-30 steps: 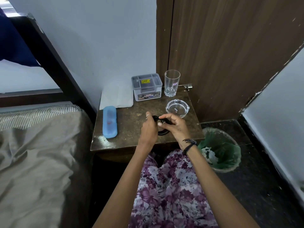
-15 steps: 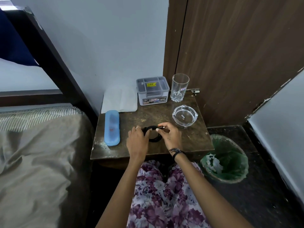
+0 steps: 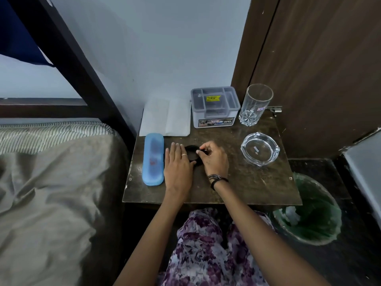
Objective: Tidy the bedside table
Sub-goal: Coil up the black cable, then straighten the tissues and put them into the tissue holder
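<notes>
Bedside table [image 3: 247, 182] wedged between bed [image 3: 51, 182] and door, front half bare | black ring-shaped thing [image 3: 192, 154] mid-table, mostly hidden under my hands, can't identify | my right hand [image 3: 214, 159] pinches its rim, fingertips closed | my left hand [image 3: 178, 162] flat, fingers spread, touching its other side | blue case [image 3: 153, 158] just left; ashtray [image 3: 260, 149] right; box [image 3: 215, 107], glass [image 3: 255, 105] behind.

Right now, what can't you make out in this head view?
- Black ring-shaped object: mostly covered by the left hand and right hand; identity unclear.
- Translucent blue plastic case: contents only a reddish blur.
- Clear glass ashtray: specks inside too small.
</notes>
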`<state>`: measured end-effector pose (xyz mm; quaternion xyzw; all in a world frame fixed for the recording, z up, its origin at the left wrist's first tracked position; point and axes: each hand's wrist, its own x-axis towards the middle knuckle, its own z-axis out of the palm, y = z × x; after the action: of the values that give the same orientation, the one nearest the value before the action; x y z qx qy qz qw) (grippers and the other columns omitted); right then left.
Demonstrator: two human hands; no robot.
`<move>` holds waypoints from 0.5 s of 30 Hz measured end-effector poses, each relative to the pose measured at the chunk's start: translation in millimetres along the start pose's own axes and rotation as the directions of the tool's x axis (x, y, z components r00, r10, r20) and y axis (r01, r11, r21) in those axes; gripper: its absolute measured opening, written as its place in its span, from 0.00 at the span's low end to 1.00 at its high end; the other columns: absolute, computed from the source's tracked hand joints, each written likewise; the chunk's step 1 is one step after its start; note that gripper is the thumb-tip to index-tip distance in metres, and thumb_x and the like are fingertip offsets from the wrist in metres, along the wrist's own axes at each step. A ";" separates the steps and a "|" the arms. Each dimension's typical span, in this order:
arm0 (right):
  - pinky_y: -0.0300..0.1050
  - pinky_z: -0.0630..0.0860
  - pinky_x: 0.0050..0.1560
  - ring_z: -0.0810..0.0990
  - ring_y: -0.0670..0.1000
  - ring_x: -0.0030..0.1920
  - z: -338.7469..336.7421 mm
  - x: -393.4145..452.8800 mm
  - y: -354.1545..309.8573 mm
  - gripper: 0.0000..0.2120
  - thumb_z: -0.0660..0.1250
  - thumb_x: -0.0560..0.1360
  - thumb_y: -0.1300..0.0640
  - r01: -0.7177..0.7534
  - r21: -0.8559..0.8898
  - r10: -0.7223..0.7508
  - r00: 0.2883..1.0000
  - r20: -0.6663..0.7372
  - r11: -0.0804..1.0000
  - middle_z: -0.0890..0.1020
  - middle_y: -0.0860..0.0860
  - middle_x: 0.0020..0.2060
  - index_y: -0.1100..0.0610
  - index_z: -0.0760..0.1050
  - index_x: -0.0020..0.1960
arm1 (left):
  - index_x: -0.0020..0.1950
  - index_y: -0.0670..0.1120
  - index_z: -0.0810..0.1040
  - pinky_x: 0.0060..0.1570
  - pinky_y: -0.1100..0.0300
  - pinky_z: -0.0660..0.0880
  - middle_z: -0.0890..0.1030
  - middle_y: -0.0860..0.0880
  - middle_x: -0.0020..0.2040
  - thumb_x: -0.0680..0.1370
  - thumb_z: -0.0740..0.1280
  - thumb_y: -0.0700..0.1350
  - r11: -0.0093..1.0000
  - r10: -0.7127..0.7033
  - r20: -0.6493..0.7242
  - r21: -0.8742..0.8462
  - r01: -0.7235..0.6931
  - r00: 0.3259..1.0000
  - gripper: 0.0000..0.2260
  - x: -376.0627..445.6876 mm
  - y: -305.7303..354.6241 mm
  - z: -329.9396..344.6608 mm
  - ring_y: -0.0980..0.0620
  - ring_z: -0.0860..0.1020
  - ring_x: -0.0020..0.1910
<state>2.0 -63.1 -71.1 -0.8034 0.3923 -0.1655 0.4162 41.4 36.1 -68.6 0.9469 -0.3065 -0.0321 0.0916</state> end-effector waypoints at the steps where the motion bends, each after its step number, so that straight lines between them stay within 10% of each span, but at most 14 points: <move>1: 0.45 0.72 0.44 0.76 0.54 0.51 2.2 2.2 -2.1 0.06 0.70 0.70 0.52 0.024 -0.006 -0.024 1.000 0.020 1.000 0.83 0.51 0.42 0.52 0.78 0.45 | 0.75 0.37 0.52 0.75 0.54 0.43 0.55 0.41 0.77 0.82 0.53 0.51 1.000 0.005 0.020 -0.013 -0.004 1.000 0.27 4.6 -0.1 -3.6 0.46 0.49 0.77; 8: 0.46 0.73 0.44 0.79 0.56 0.51 7.2 24.2 -41.8 0.11 0.61 0.77 0.52 0.314 -0.160 -0.317 0.948 0.010 0.936 0.82 0.55 0.50 0.58 0.76 0.54 | 0.69 0.36 0.67 0.69 0.52 0.62 0.70 0.39 0.69 0.80 0.60 0.43 0.933 -0.121 -0.228 -0.357 0.032 0.966 0.19 43.9 -23.6 -47.2 0.43 0.64 0.71; 15: 0.53 0.75 0.49 0.78 0.62 0.56 39.6 53.4 -67.8 0.14 0.57 0.80 0.56 0.269 -0.431 -0.213 0.962 0.173 0.862 0.79 0.63 0.54 0.63 0.69 0.61 | 0.69 0.34 0.62 0.66 0.47 0.62 0.64 0.34 0.70 0.79 0.57 0.42 0.764 -0.476 0.198 -0.389 0.514 0.857 0.20 104.0 -71.4 -48.4 0.35 0.63 0.69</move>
<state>92.8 -59.4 -43.9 -0.9289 0.2907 -0.0727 0.2176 172.4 39.4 -35.4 0.9477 -0.0346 -0.1630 0.2723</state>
